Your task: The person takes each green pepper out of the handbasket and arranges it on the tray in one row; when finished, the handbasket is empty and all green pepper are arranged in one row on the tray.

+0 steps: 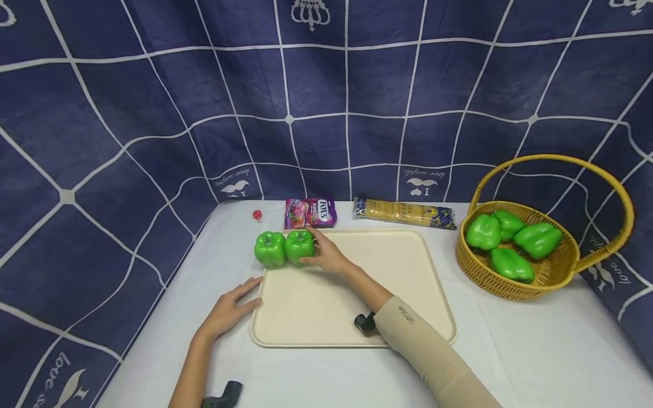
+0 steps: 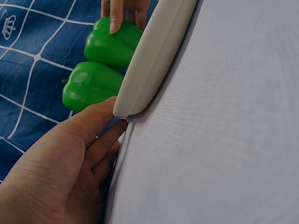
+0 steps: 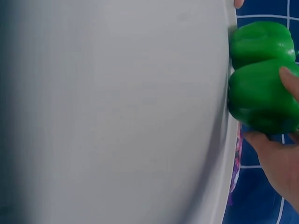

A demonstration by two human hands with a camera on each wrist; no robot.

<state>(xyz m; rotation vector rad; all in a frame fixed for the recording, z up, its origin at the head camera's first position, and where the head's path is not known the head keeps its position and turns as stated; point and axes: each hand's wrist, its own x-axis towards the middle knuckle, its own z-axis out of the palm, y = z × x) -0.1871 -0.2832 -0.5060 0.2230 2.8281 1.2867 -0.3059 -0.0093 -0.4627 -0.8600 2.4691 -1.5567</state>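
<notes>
Two green bell peppers stand side by side in the far left corner of the beige tray [image 1: 357, 300], a left pepper [image 1: 270, 250] and a right pepper [image 1: 299, 247]. My right hand [image 1: 328, 255] holds the right pepper, thumb on its near side and fingers on its far side; the right wrist view shows this gripped pepper [image 3: 261, 93] against its neighbour [image 3: 261, 43]. At the tray's left edge lies my left hand [image 1: 232, 309], fingers loosely extended. In the left wrist view its fingertips touch or nearly touch the tray's rim [image 2: 156, 56].
To the right stands a wicker basket [image 1: 510, 292] with a tall handle and several green peppers inside. Behind the tray lie a red lollipop [image 1: 257, 215], a purple candy bag [image 1: 310, 213] and a pasta packet [image 1: 403, 213]. A blue checked cloth [image 1: 316, 85] hangs behind the white table.
</notes>
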